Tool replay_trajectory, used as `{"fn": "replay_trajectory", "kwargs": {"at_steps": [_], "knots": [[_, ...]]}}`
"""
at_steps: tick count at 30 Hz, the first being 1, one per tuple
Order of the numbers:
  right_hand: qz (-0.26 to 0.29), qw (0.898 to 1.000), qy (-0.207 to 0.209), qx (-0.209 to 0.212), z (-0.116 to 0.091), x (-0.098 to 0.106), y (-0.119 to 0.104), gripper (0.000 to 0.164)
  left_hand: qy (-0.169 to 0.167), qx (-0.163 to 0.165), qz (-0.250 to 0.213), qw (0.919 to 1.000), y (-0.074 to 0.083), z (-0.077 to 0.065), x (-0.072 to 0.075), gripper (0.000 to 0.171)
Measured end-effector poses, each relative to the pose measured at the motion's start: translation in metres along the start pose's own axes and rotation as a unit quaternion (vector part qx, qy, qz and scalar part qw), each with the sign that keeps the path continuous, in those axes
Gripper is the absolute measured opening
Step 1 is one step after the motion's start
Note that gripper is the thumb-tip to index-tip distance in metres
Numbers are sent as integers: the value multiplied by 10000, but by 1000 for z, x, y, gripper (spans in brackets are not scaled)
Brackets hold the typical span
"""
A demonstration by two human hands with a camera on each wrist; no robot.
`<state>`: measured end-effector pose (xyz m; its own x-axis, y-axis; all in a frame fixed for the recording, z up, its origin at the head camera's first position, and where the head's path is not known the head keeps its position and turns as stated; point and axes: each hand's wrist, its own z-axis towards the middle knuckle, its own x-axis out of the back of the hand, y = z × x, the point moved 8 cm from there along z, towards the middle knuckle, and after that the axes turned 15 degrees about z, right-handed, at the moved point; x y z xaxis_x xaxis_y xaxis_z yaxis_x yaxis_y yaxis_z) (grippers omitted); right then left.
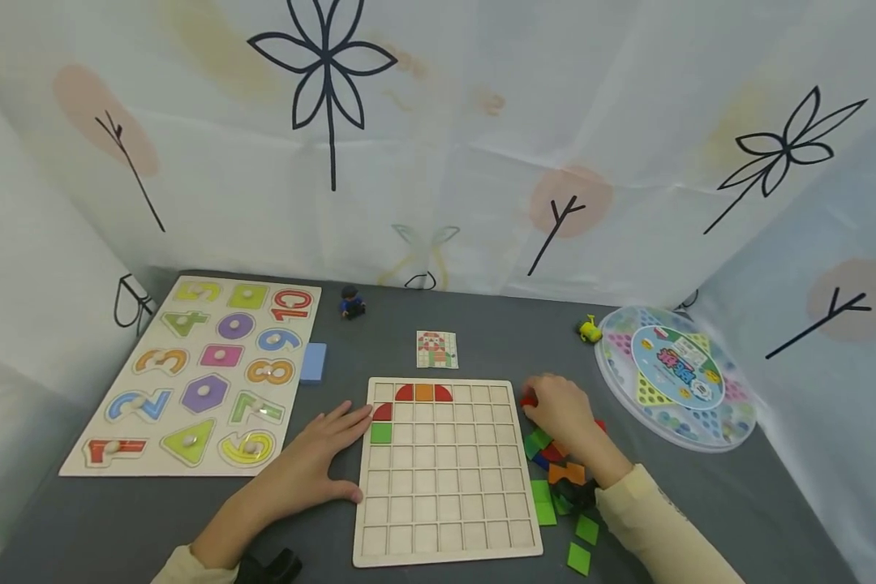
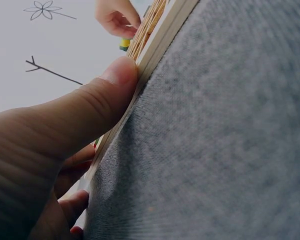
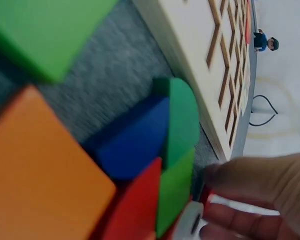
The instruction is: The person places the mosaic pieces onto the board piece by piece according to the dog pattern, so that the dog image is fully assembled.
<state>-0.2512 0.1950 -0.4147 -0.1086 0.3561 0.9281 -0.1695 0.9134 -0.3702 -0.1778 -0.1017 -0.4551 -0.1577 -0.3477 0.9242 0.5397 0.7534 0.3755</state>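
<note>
A wooden grid board [image 1: 444,485] lies in front of me. In its top row an orange square [image 1: 424,392] sits between two red quarter-round pieces. At its left column, a red quarter-round piece [image 1: 383,412] lies above a green square [image 1: 381,434]. My left hand [image 1: 310,456] rests spread at the board's left side, thumb and fingertips touching the edge. Beside the right edge, my right hand [image 1: 560,410] pinches a small red piece [image 3: 206,196], mostly hidden by the fingers. Below that hand lies a pile of loose pieces, including a blue piece [image 3: 135,137] and an orange one [image 1: 567,474].
A picture card [image 1: 436,349] lies behind the board. To the left are a number puzzle [image 1: 153,332] and a blue block [image 1: 313,362]. A toy figure [image 1: 351,302] stands at the back. On the right are a round game box [image 1: 737,434] and a yellow toy [image 1: 590,328].
</note>
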Motion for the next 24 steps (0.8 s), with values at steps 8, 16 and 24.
{"fn": "replay_trajectory", "kwargs": {"at_steps": [8, 16, 24], "knots": [[601, 9662, -40, 2508, -15, -7, -89, 14, -25, 4, 9, 10000, 0, 1, 0, 97], [-294, 9207, -789, 3811, -29, -60, -193, 15, 12, 34, -27, 10000, 0, 1, 2, 96], [-804, 9121, -1180, 3843, -32, -89, -212, 16, 184, -100, -60, 9998, 1, 0, 3, 97]]}}
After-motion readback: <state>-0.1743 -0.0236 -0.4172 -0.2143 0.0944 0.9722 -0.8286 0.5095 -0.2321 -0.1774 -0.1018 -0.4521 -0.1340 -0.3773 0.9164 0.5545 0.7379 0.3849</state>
